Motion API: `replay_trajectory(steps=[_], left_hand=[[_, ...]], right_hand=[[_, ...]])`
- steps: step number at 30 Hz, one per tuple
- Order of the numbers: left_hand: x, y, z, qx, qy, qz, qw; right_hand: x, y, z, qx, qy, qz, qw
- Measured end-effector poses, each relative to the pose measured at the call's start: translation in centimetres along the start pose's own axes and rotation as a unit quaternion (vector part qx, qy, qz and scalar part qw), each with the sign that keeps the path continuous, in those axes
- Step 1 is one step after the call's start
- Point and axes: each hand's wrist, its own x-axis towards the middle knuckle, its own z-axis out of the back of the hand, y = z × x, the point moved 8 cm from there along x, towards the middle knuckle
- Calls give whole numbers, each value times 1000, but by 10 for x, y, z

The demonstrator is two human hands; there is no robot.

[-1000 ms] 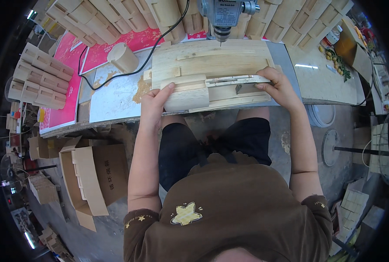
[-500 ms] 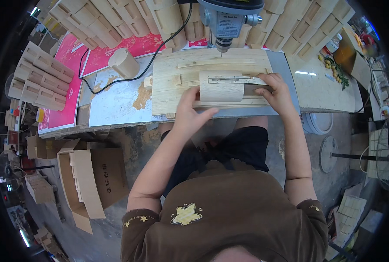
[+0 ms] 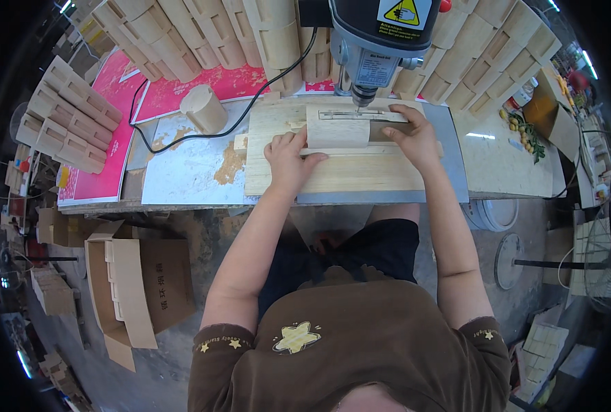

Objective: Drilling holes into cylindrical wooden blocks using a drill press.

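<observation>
Under the drill [image 3: 371,65], the left hand [image 3: 288,159], digits apart, and right hand [image 3: 419,141], clamped on the strip [image 3: 381,117], seemingly steady the wooden cylinder [image 3: 338,136].

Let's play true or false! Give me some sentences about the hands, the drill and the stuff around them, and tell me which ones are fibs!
1. The left hand is at the left end of the curved wooden piece. True.
2. The right hand holds a spoon. False: it pinches a pale strip.
3. The drill stands above the curved wooden piece. True.
4. The cable on the table is yellow. False: the cable is black.
5. The brown shirt has a yellow star on its front. True.
</observation>
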Motion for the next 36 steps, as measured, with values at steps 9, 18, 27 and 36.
replay_trajectory(steps=[9, 18, 27, 36], left_hand=[[0, 7, 6, -11, 20, 25, 999], [4, 0, 0, -29, 29, 27, 999], [3, 4, -3, -29, 35, 18, 999], [6, -5, 0, -25, 33, 13, 999]], right_hand=[[92, 143, 114, 286, -219, 38, 932], [92, 176, 110, -223, -186, 126, 948], [-7, 143, 81, -195, -183, 114, 957], [-27, 78, 36, -64, -258, 175, 948]])
